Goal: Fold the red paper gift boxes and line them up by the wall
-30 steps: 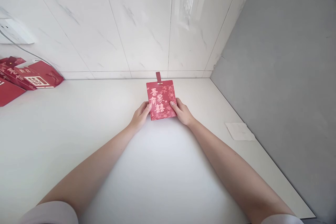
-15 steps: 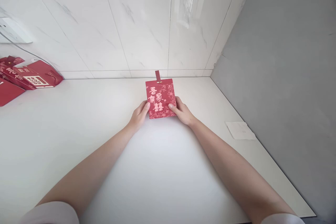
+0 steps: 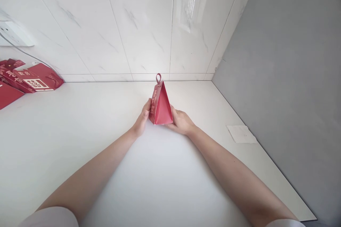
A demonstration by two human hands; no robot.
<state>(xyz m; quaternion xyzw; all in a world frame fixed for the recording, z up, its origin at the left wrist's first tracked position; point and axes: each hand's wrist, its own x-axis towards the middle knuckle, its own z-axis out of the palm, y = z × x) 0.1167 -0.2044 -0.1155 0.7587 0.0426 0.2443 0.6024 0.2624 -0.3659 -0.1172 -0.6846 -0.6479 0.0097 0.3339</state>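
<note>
A red paper gift box (image 3: 163, 108) with a triangular side and a small ribbon loop (image 3: 158, 77) on top is held between both hands, near the back of the white table. Its plain red triangular end faces me, and the panel with pale lettering is turned to the left. My left hand (image 3: 143, 115) presses against the lettered panel, thumb toward me. On the other side my right hand (image 3: 180, 120) grips the box, some fingers reaching under its lower edge; the far fingertips of both hands are hidden.
Several red printed boxes (image 3: 37, 78) lie in a pile at the back left, below a wall socket (image 3: 13, 34) with a grey cable (image 3: 25, 53). A white tissue (image 3: 242, 134) lies by the right edge of the white table (image 3: 128, 184). Marble-patterned tiles (image 3: 144, 25) stand behind.
The box has been turned, so its lettered face now points left and its triangular end faces me. My right hand has shifted its hold toward the bottom edge.
</note>
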